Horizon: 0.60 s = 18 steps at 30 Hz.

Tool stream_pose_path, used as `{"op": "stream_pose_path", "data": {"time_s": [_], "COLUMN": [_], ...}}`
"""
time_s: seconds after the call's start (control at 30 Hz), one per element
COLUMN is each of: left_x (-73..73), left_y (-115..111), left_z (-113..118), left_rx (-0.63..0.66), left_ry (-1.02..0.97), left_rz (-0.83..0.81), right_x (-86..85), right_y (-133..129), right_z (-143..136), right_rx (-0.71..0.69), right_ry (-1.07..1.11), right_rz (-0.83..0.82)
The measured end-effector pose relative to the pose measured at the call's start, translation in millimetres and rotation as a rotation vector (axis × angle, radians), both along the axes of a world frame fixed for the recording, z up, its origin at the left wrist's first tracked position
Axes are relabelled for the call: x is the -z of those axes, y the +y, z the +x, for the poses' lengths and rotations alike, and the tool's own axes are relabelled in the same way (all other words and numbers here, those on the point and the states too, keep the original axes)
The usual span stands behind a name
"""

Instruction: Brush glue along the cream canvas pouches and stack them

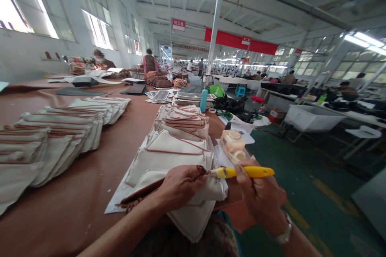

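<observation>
My right hand (261, 194) grips a paintbrush (251, 172) by its yellow handle. The pale bristles touch the edge of a cream fabric piece with brown trim (193, 219), just beside my left hand's fingertips. My left hand (182, 184) is closed on that piece's brown edge, and its corner hangs over the table's front edge. Behind it lies a row of overlapping cream pieces with brown piping (169, 156) on a white sheet (117, 198). A squarish plastic glue container (232, 144) with an open mouth stands just beyond my right hand.
Fanned stacks of cream pieces (60, 136) cover the left of the brown-covered table (120, 148). A turquoise bottle (204, 101) stands near a pile of black material (230, 104). On the right, a white bin (312, 117) stands over the green floor. Other people work farther back.
</observation>
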<state>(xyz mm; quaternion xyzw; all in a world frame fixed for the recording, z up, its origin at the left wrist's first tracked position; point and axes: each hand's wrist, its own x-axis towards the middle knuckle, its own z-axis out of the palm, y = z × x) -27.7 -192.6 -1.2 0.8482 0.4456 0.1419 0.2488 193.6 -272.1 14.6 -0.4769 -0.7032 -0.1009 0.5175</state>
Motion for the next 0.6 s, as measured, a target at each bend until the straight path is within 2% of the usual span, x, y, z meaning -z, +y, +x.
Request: {"op": "stream_pose_path", "data": {"time_s": [0.13, 0.27, 0.33, 0.47, 0.6], "left_x": [0.3, 3.4, 6.2, 13.5, 18.9], "left_y": [0, -1, -3, -13, -22], "left_z": [-1, -2, -2, -1, 2], "left_rx": [0.012, 0.018, 0.025, 0.03, 0.044], "left_ry": [-0.001, -0.002, 0.009, 0.029, 0.062], "left_rz": [0.024, 0.054, 0.106, 0.258, 0.371], "right_x": [1.0, 6.3, 6.9, 0.1, -3.7], "right_y": [0, 1, 2, -3, -7], "right_z": [-3, -5, -2, 5, 1], "right_rx": [0.071, -0.001, 0.003, 0.115, 0.05], "right_ry": [0.052, -0.001, -0.021, 0.013, 0.046], "right_rz": [0.043, -0.005, 0.002, 0.069, 0.048]}}
